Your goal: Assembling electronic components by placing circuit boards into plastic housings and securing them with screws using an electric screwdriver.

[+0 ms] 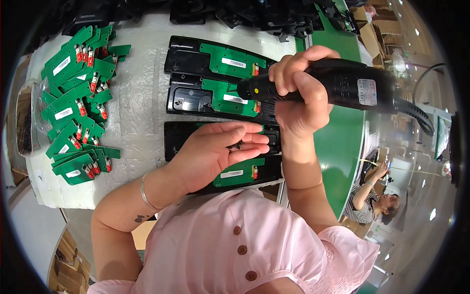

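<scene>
My right hand is wrapped round a black electric screwdriver, its cord running off to the right. The screwdriver's tip points left, over a green circuit board in the second black plastic housing. Contact between bit and board is too small to make out. My left hand lies palm up below that, fingers curved round a little heap of small dark screws. Beneath it are two more black housings, partly hidden by the hand and wrist; the lowest carries a green board.
Another housing with a board lies farthest away. Loose green boards with red-and-white connectors are heaped at the left, beside a clear bag. Black parts crowd the far edge. A green surface runs along the right; a co-worker is beyond.
</scene>
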`<state>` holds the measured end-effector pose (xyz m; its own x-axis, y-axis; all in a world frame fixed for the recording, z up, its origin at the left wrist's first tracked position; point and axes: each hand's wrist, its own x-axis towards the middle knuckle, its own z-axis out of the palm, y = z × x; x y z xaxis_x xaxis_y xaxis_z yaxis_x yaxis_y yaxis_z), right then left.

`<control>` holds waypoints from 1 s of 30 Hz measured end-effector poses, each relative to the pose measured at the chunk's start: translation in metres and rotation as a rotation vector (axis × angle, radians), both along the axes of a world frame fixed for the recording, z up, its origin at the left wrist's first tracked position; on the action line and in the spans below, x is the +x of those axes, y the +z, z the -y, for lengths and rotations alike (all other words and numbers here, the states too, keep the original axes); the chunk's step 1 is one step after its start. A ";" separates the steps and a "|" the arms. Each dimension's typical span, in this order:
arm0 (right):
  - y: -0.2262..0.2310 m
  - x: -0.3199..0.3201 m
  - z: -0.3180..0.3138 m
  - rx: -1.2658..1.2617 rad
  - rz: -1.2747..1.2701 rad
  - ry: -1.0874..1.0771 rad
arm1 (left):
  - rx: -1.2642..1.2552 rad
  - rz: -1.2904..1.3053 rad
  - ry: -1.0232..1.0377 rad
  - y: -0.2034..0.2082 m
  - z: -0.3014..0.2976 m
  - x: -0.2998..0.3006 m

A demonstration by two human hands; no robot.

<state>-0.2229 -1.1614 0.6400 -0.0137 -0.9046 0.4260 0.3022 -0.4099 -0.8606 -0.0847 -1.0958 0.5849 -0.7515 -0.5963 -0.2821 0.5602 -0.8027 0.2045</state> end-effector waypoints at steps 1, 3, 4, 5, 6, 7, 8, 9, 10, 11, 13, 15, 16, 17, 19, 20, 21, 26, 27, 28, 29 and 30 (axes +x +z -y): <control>-0.001 0.000 0.000 0.009 -0.001 -0.009 | -0.027 0.017 -0.003 0.000 0.000 0.000; -0.002 -0.002 0.002 0.004 -0.016 0.017 | -0.057 0.032 -0.003 0.000 0.001 0.002; -0.002 -0.003 0.003 -0.001 -0.027 0.038 | -0.049 0.032 -0.027 0.002 0.002 0.003; -0.002 -0.002 0.003 0.000 -0.031 0.039 | -0.041 0.033 -0.054 0.003 0.002 0.004; -0.002 0.001 0.004 0.019 -0.021 0.058 | -0.039 0.030 -0.053 0.004 0.002 0.005; -0.002 0.002 0.005 0.038 -0.010 0.076 | -0.049 0.047 -0.083 0.005 0.002 0.006; -0.002 0.002 0.005 0.040 -0.011 0.077 | -0.059 0.067 -0.110 0.005 0.002 0.006; -0.002 0.002 0.006 0.040 -0.027 0.097 | -0.057 0.067 -0.109 0.005 0.002 0.006; -0.002 0.002 0.007 0.040 -0.042 0.116 | -0.079 0.100 -0.096 0.005 0.002 0.005; -0.002 0.002 0.007 0.041 -0.056 0.135 | -0.099 0.135 -0.083 0.005 0.002 0.005; -0.001 0.005 0.007 0.055 -0.064 0.136 | -0.098 0.162 -0.041 0.003 0.002 0.004; -0.001 0.005 0.008 0.061 -0.073 0.136 | -0.105 0.189 0.001 0.002 0.004 0.004; -0.001 0.005 0.009 0.055 -0.075 0.133 | -0.045 0.160 0.001 0.002 0.005 0.004; -0.002 0.005 0.008 0.049 -0.076 0.130 | 0.015 0.133 0.002 0.002 0.005 0.005; 0.000 0.008 0.007 0.040 -0.152 0.089 | 0.019 0.140 0.014 0.002 0.006 0.005; 0.002 0.010 0.006 0.034 -0.229 0.052 | 0.026 0.145 0.030 0.002 0.006 0.005; 0.005 0.011 0.003 0.033 -0.227 0.053 | 0.025 0.147 0.031 0.002 0.006 0.005; 0.049 -0.013 -0.021 -0.148 0.034 0.229 | 0.039 0.186 0.111 0.006 0.011 0.004; 0.055 -0.013 -0.026 -0.182 0.018 0.264 | 0.033 0.191 0.116 0.004 0.011 0.007; 0.060 -0.014 -0.032 -0.177 0.021 0.274 | 0.037 0.169 0.106 0.000 0.008 0.009; 0.065 -0.015 -0.036 -0.174 0.019 0.281 | 0.039 0.142 0.093 -0.004 0.006 0.010; 0.068 -0.015 -0.039 -0.173 0.018 0.268 | 0.036 0.128 0.104 -0.005 0.006 0.010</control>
